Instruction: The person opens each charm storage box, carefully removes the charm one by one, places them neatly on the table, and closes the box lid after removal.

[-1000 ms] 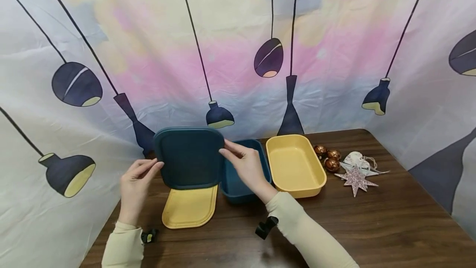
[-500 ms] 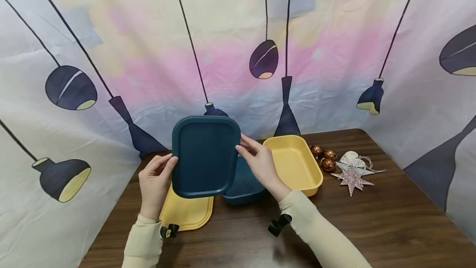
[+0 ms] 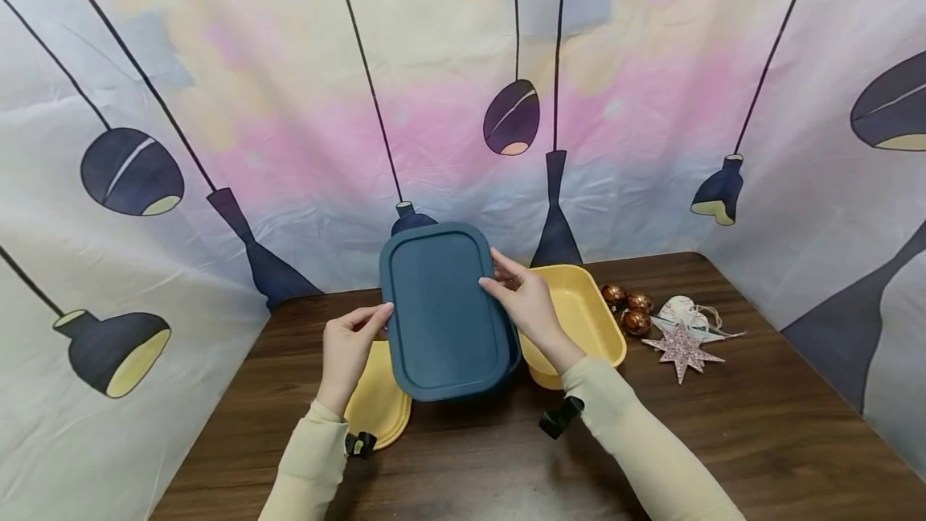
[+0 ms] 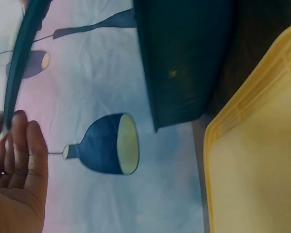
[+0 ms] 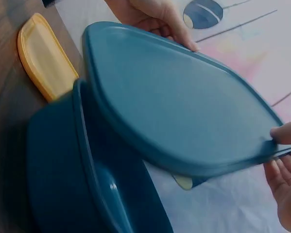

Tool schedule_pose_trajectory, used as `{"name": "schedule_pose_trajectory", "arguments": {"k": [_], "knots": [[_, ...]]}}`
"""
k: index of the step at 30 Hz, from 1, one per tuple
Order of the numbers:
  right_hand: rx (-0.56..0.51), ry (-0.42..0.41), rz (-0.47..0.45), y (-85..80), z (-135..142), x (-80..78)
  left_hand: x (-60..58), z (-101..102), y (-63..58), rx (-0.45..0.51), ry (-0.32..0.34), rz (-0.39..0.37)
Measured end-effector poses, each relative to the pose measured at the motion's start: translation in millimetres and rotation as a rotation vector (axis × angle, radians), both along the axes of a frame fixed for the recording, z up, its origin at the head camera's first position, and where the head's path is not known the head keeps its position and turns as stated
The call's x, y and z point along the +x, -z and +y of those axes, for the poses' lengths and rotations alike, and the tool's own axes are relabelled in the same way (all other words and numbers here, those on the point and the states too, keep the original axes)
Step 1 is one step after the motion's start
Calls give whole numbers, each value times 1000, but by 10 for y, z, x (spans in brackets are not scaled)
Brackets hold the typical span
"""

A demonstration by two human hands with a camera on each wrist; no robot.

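A dark blue rectangular lid [image 3: 444, 312] is held up by both hands, tilted above the matching blue container [image 5: 58, 160]. My left hand [image 3: 356, 352] pinches its left edge between thumb and fingers. On the opposite edge, my right hand [image 3: 531, 304] grips the lid the same way. In the right wrist view the lid hangs apart from the container's rim at most of its length; whether the near edge touches cannot be told. From the head, the lid hides most of the container. A yellow lid [image 3: 382, 400] lies flat on the table, partly behind my left hand.
A yellow container [image 3: 579, 316] stands right of the blue one, beside my right hand. Several shiny brown balls [image 3: 637, 322] and a glittery pink star [image 3: 682, 348] lie farther right on the wooden table [image 3: 463, 465]. A fabric backdrop [image 3: 463, 103] rises behind.
Both hands have carried the blue lid rightward from over the yellow lid to over the blue container. Its tilt has changed, and a lighter face now shows to the head camera.
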State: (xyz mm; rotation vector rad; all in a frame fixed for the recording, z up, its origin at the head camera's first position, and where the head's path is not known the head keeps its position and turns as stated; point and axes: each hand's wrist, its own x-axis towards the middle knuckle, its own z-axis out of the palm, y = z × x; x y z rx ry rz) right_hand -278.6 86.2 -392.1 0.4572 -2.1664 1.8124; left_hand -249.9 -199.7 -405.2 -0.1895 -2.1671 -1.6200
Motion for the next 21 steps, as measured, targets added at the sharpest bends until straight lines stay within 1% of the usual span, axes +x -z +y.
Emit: {"name": "schedule_pose_trajectory", "arguments": {"k": [2, 5, 7, 10, 14, 16, 19, 21], "knots": [[30, -4, -35, 10, 18, -65, -29, 34, 28, -36, 0, -54], [123, -7, -104, 60, 43, -159, -76, 72, 86, -68, 9, -132], [191, -10, -154, 110, 53, -220, -119, 85, 138, -69, 19, -185], [285, -22, -186, 182, 60, -303, -191, 89, 204, -65, 38, -248], [368, -51, -181, 250, 41, -430, -298, 77, 260, -99, 46, -288], [410, -73, -184, 279, 21, -493, -342, 71, 287, -135, 42, -303], [467, -94, -205, 325, -10, -563, -380, 73, 337, -181, 48, -338], [498, -89, -218, 353, -28, -590, -391, 84, 373, -202, 58, -360]]}}
